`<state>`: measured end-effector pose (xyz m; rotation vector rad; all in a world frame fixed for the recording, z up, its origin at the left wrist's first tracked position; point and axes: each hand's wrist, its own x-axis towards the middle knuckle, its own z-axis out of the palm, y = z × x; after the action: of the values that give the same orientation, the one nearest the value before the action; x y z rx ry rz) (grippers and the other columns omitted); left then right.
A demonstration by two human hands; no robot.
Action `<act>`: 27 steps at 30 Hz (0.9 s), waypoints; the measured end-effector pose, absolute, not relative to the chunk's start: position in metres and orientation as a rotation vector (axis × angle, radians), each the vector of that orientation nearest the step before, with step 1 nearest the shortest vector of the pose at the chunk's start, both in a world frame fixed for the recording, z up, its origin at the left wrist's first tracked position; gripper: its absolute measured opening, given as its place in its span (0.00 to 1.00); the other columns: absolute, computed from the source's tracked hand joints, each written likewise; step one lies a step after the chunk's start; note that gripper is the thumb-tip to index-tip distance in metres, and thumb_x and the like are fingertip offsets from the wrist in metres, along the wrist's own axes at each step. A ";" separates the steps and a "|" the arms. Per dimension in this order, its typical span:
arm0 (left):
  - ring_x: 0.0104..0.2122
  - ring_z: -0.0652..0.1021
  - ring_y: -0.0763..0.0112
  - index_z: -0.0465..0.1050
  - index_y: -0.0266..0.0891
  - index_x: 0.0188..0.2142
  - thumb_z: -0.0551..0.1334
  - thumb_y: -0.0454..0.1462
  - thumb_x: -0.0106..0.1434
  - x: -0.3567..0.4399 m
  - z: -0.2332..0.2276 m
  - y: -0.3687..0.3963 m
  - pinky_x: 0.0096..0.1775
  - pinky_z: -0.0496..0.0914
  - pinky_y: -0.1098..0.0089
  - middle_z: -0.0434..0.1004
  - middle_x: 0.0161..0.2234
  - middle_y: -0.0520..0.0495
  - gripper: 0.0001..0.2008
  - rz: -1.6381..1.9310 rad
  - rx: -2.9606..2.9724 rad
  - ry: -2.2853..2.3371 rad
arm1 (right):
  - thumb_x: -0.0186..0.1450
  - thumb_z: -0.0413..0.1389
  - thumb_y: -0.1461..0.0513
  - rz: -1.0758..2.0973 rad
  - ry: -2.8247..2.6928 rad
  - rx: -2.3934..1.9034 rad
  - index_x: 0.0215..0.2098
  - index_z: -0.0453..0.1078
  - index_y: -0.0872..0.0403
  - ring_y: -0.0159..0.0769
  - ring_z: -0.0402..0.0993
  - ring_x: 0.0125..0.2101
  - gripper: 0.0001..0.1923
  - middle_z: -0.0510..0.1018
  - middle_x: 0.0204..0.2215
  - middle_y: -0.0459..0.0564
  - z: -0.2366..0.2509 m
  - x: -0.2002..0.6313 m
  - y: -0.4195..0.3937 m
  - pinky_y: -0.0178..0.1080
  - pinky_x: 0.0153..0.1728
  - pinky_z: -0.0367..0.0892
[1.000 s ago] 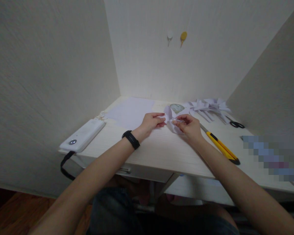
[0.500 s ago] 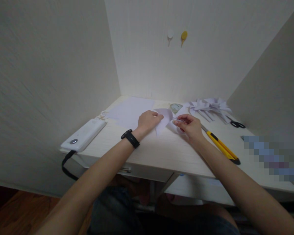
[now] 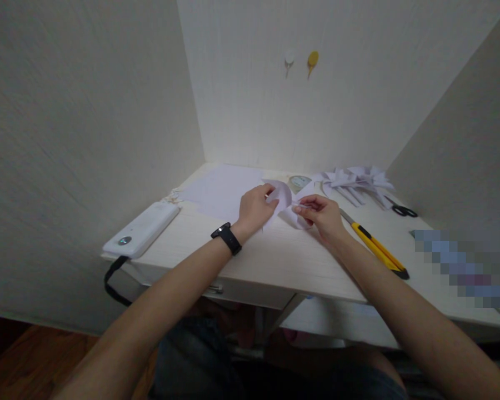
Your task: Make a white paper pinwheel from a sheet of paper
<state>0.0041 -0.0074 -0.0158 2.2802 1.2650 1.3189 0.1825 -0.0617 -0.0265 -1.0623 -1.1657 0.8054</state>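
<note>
Here, hands part-curled, left touching white paper, right pinching it

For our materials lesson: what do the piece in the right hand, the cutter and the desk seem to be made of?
Curled piece: matt white paper, judging by its thin, bending edges.
Cutter: smooth plastic, probably, from its even yellow colouring; the grey blade looks metal.
Desk: pale, faintly streaked; perhaps laminate or painted wood.

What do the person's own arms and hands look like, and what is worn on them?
Neither the left forearm nor the right forearm shows a sleeve; a black wristwatch is strapped around the left one. The left hand and right hand are ungloved.
</note>
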 end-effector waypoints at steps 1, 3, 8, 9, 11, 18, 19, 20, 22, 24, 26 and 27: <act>0.37 0.76 0.67 0.79 0.40 0.43 0.65 0.36 0.60 0.004 -0.016 -0.009 0.41 0.67 0.68 0.79 0.41 0.46 0.11 1.358 2.321 1.236 | 0.41 0.73 0.56 0.808 -1.160 -1.061 0.28 0.73 0.54 0.26 0.58 0.15 0.20 0.70 0.16 0.41 -0.026 0.182 -0.062 0.32 0.16 0.53; 0.38 0.75 0.67 0.80 0.43 0.44 0.63 0.39 0.63 0.003 -0.015 -0.011 0.42 0.67 0.68 0.78 0.42 0.45 0.11 1.394 2.404 1.219 | 0.41 0.73 0.55 0.810 -1.146 -1.063 0.28 0.73 0.54 0.26 0.59 0.15 0.20 0.70 0.16 0.41 -0.026 0.182 -0.061 0.32 0.16 0.53; 0.35 0.74 0.62 0.80 0.45 0.48 0.56 0.45 0.70 -0.002 -0.014 -0.015 0.41 0.65 0.64 0.78 0.32 0.43 0.17 1.167 2.635 1.314 | 0.39 0.73 0.55 0.813 -1.078 -1.050 0.27 0.72 0.53 0.25 0.58 0.15 0.21 0.71 0.17 0.41 -0.024 0.182 -0.062 0.32 0.15 0.52; 0.35 0.74 0.62 0.80 0.45 0.49 0.55 0.45 0.70 -0.003 -0.014 -0.015 0.41 0.65 0.64 0.78 0.32 0.43 0.17 1.140 2.681 1.297 | 0.39 0.73 0.55 0.819 -1.070 -1.046 0.27 0.72 0.53 0.25 0.57 0.15 0.21 0.70 0.16 0.40 -0.023 0.182 -0.062 0.32 0.15 0.52; 0.38 0.74 0.62 0.79 0.47 0.50 0.55 0.44 0.70 -0.002 -0.014 -0.017 0.42 0.65 0.65 0.78 0.34 0.43 0.17 1.146 2.764 1.226 | 0.39 0.73 0.55 0.836 -1.065 -1.044 0.27 0.72 0.53 0.25 0.57 0.15 0.21 0.70 0.16 0.40 -0.022 0.182 -0.063 0.32 0.15 0.52; 0.48 0.75 0.65 0.78 0.39 0.48 0.49 0.43 0.73 0.004 -0.011 -0.021 0.51 0.66 0.65 0.77 0.48 0.40 0.20 1.235 2.578 0.758 | 0.37 0.73 0.56 0.944 -1.037 -1.051 0.27 0.71 0.53 0.24 0.59 0.14 0.22 0.71 0.16 0.39 -0.020 0.188 -0.064 0.30 0.14 0.53; 0.48 0.75 0.65 0.78 0.37 0.48 0.48 0.42 0.73 0.005 -0.010 -0.021 0.51 0.66 0.65 0.77 0.48 0.39 0.21 1.209 2.509 0.737 | 0.37 0.73 0.57 0.956 -1.038 -1.046 0.26 0.71 0.53 0.24 0.59 0.14 0.22 0.71 0.16 0.40 -0.020 0.188 -0.064 0.30 0.14 0.53; 0.47 0.76 0.65 0.78 0.37 0.47 0.47 0.42 0.74 0.005 -0.010 -0.021 0.51 0.67 0.65 0.78 0.48 0.40 0.21 1.174 2.448 0.738 | 0.37 0.74 0.57 0.967 -1.041 -1.042 0.27 0.72 0.53 0.24 0.59 0.14 0.22 0.71 0.16 0.40 -0.020 0.189 -0.064 0.30 0.14 0.53; 0.46 0.78 0.65 0.78 0.38 0.48 0.47 0.42 0.74 0.005 -0.009 -0.019 0.51 0.67 0.65 0.81 0.45 0.41 0.22 1.096 2.354 0.763 | 0.37 0.74 0.58 0.981 -1.043 -1.036 0.27 0.72 0.53 0.24 0.59 0.14 0.22 0.71 0.16 0.39 -0.020 0.189 -0.064 0.30 0.14 0.53; 0.46 0.78 0.66 0.77 0.39 0.48 0.46 0.42 0.74 0.005 -0.008 -0.017 0.51 0.67 0.66 0.81 0.44 0.43 0.21 1.042 2.280 0.772 | 0.37 0.74 0.58 0.987 -1.042 -1.034 0.27 0.72 0.53 0.24 0.59 0.13 0.22 0.71 0.17 0.39 -0.019 0.189 -0.065 0.30 0.14 0.53; 0.47 0.78 0.67 0.77 0.39 0.47 0.48 0.42 0.74 0.006 -0.008 -0.014 0.52 0.67 0.67 0.81 0.45 0.44 0.20 1.033 2.228 0.737 | 0.37 0.73 0.58 0.995 -1.046 -1.028 0.28 0.71 0.53 0.23 0.59 0.14 0.22 0.71 0.17 0.39 -0.019 0.189 -0.065 0.30 0.14 0.53; 0.47 0.78 0.67 0.77 0.38 0.47 0.49 0.41 0.73 0.006 -0.008 -0.012 0.51 0.67 0.67 0.81 0.46 0.43 0.19 1.039 2.208 0.717 | 0.38 0.73 0.58 1.003 -1.052 -1.023 0.28 0.72 0.53 0.23 0.59 0.14 0.22 0.72 0.18 0.39 -0.019 0.190 -0.065 0.30 0.14 0.53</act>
<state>0.0064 -0.0119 -0.0084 2.2078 0.7172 1.0386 0.1900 -0.0652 -0.0187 -1.0226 -1.0523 1.0030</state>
